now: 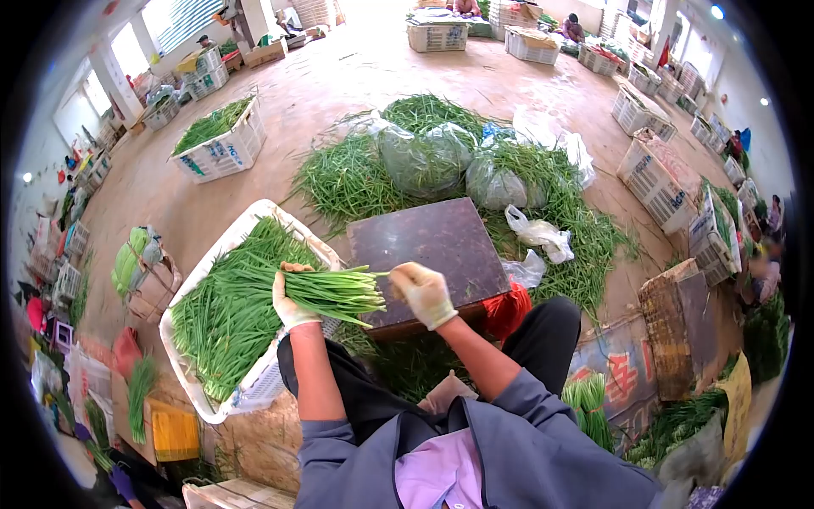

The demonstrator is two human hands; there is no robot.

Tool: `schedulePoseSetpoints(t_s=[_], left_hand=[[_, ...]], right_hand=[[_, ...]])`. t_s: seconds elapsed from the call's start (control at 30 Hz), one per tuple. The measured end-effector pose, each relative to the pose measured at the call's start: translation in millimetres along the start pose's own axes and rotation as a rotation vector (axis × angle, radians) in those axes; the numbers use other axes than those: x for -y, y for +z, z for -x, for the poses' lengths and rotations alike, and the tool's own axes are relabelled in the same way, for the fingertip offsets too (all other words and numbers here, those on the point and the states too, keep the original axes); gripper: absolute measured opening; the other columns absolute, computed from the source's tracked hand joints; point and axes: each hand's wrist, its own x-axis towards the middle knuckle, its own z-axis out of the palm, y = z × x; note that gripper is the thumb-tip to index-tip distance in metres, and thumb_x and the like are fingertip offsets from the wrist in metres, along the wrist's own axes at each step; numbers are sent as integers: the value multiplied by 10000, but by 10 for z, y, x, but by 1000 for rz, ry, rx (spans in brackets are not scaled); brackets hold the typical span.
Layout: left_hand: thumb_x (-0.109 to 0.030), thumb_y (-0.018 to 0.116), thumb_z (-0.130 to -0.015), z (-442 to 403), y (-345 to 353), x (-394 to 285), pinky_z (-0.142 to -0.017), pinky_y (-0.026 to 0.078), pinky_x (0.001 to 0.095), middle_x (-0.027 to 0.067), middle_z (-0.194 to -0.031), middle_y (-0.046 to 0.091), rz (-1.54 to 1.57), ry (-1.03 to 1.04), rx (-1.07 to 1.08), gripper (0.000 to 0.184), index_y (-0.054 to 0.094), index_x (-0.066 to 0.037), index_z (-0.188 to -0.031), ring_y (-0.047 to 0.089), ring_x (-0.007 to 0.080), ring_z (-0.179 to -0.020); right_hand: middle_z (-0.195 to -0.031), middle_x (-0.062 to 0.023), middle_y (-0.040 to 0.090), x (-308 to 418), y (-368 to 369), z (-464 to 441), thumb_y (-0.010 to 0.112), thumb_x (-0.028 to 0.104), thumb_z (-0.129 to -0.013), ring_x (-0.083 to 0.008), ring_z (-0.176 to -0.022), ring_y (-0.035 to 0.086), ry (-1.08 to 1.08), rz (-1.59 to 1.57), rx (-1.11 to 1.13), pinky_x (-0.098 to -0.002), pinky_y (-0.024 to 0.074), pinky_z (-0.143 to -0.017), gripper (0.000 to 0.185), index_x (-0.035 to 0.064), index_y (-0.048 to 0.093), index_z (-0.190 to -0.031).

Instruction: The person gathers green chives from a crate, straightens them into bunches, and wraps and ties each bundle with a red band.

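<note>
My left hand (292, 299), in a whitish glove, is wrapped round a bunch of green chives (343, 290), its pale cut ends pointing right. My right hand (424, 293), also gloved, is closed in a pinch just right of those ends. A thin chive stalk seems to run from the bunch to its fingers. Below my left hand stands a white plastic crate (176, 339) heaped with loose chives (225, 318). A dark square-topped stool or low table (424, 242) is in front of my knees, behind both hands.
Piles of loose chives (343, 182) and plastic bags (424, 161) lie beyond the table. Another filled crate (229, 153) stands front left. A tied bunch (589, 407) rests by my right leg. Crates (657, 182) line the right, with other people (572, 30) farther off.
</note>
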Motion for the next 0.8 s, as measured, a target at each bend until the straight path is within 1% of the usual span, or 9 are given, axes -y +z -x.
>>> schedulePoseSetpoints(t_s=[0.17, 0.4, 0.43, 0.47, 0.5, 0.57, 0.63, 0.7, 0.8], left_hand=[[-240, 598, -920, 22, 6, -213, -930, 463, 408, 89, -954, 656, -30, 121, -97, 217, 651, -54, -1019, 593, 248, -912], [-234, 598, -922, 1, -21, -185, -920, 481, 400, 83, -943, 676, 38, 50, -107, 204, 667, -59, -1002, 614, 230, -909], [-228, 597, -926, -56, -123, -157, -920, 478, 406, 84, -939, 674, 49, 70, -48, 194, 667, -63, -999, 612, 224, -898], [-220, 603, -919, -31, -64, -129, -926, 472, 397, 82, -941, 670, 66, 65, -47, 194, 665, -52, -993, 609, 219, -894], [-213, 608, -913, -6, 7, -69, -933, 466, 388, 81, -942, 667, 87, 57, -45, 195, 663, -42, -988, 605, 215, -890], [-207, 602, -918, -15, 34, 3, -947, 456, 384, 71, -917, 656, 104, 57, -52, 185, 654, -43, -986, 598, 199, -879], [-217, 585, -935, -5, 50, 52, -931, 463, 405, 62, -893, 650, 85, 64, -62, 183, 628, -57, -1014, 604, 207, -870], [-243, 571, -945, -20, 14, 109, -945, 452, 406, 82, -906, 641, 102, 55, -59, 209, 616, -53, -1020, 591, 221, -889], [-302, 545, -958, 15, 64, 194, -949, 433, 408, 104, -929, 621, 39, 84, -32, 257, 604, -54, -992, 558, 242, -912]], right_hand=[[-634, -10, 588, -249, -953, -301, 634, 185, -955, -88, -503, 515, 115, -486, -604, -236, 387, -441, 150, 59, 659, -876], [-711, -28, 650, -294, -1938, -464, 637, 338, -953, -116, -534, 568, 142, -995, -883, -227, 443, -437, 255, 84, 643, -972], [-724, -31, 663, -363, -2082, -537, 622, 380, -957, -120, -528, 575, 179, -1235, -886, -226, 461, -438, 297, 86, 635, -999], [-924, -89, 692, -678, -2286, -511, 547, 450, -981, -168, -729, 652, 204, -1320, -442, -295, 556, -633, 415, 81, 588, -1166], [-924, -89, 692, -541, -2088, -521, 547, 450, -981, -168, -729, 652, 207, -1321, -425, -295, 556, -633, 415, 81, 588, -1166], [-1291, -187, 588, -97, -1371, -469, 479, 500, -994, -258, -1167, 589, 477, -696, -436, -426, 476, -975, 555, 85, 493, -1361], [-1469, -196, 422, -194, -852, -259, 478, 449, -1006, -308, -1348, 418, 322, -813, -173, -480, 305, -1120, 610, 98, 342, -1486], [-1451, -177, 448, -258, -276, -92, 481, 395, -1011, -325, -1345, 417, 132, -631, -200, -481, 299, -1123, 567, 107, 356, -1483], [-1432, -179, 455, -368, 191, 26, 506, 382, -1005, -303, -1271, 501, 258, -626, -201, -449, 399, -1057, 587, 94, 337, -1488]])
